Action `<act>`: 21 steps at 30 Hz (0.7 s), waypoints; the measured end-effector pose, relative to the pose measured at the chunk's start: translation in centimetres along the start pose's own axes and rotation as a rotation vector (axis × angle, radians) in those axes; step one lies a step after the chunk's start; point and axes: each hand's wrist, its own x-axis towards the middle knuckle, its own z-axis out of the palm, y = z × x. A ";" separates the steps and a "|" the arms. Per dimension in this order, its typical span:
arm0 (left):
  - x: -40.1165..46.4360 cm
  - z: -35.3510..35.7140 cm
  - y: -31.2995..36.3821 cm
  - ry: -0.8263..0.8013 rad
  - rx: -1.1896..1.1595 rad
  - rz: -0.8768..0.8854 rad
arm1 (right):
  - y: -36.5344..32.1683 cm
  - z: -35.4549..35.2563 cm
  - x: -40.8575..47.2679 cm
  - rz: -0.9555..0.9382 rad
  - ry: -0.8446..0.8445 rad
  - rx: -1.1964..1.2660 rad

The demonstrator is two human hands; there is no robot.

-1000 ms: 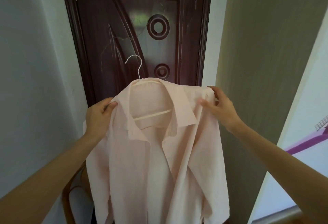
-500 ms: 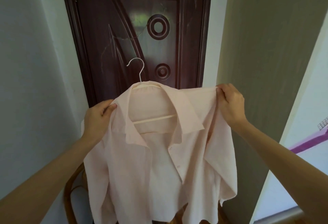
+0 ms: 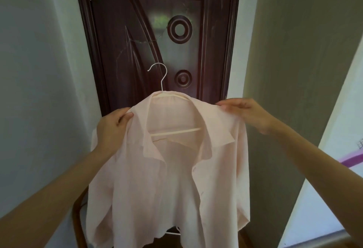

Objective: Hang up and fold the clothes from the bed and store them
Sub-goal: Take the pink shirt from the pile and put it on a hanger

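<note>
1. Nearest the camera, two bare forearms are seen reaching forward and upward from the lower corners of the view; no desk or bed is in view, so nothing carries the things but the hands themselves.
2. The pale pink shirt (image 3: 172,169) is held up in the air between the hands, already threaded on a hanger (image 3: 174,130), with its front open, its collar spread and its hem hanging loose below.
3. The left hand (image 3: 112,127) is closed on the left shoulder of the shirt, the cloth being pinched between thumb and curled fingers just beside the collar.
4. The right hand (image 3: 248,113) is laid on the right shoulder of the shirt with the fingers fairly straight; the cloth is touched and apparently smoothed there, but whether it is pinched by the thumb underneath cannot be told.
5. The shirt is judged light, thin and limp: it drapes and creases freely and would slide off a sloping hanger arm if pulled on one side only. It is best taken at the shoulder seams, over the stiff hanger arms, or carried by the wire hook (image 3: 160,76), which stands free above the collar.
6. A curved wooden chair back (image 3: 76,226) is glimpsed low down behind the shirt.
7. Farthest away, a dark brown panelled door (image 3: 157,31) is closed between pale walls, well behind the hanger hook.
</note>
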 end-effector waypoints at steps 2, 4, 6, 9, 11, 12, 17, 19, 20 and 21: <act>0.0 0.2 0.2 -0.004 0.024 0.016 | -0.4 0.6 0.4 -0.087 -0.025 -0.141; -0.1 0.4 0.4 -0.005 0.039 0.031 | -0.5 1.2 0.9 -0.146 0.027 -0.297; -0.1 0.5 0.7 -0.002 0.048 0.028 | -0.5 1.9 0.8 -0.216 0.130 -0.477; -0.4 0.6 0.9 -0.007 0.042 0.035 | 0.0 2.8 0.3 -0.297 0.298 -0.664; -0.6 0.6 0.9 -0.005 0.046 0.047 | -0.1 3.2 0.2 -0.302 0.361 -0.688; -0.7 0.6 0.9 -0.001 0.056 0.049 | -0.4 3.3 0.3 -0.278 0.368 -0.679; -1.1 0.9 2.0 0.048 0.079 0.131 | -1.6 3.7 1.0 -0.187 0.385 -0.638; -1.2 1.1 2.3 0.054 0.092 0.136 | -1.7 3.9 1.0 -0.192 0.368 -0.657; -1.2 1.1 2.3 0.056 0.097 0.129 | -1.6 3.8 0.9 -0.188 0.340 -0.665; -1.2 1.1 2.4 0.056 0.097 0.121 | -1.5 3.7 0.7 -0.178 0.295 -0.684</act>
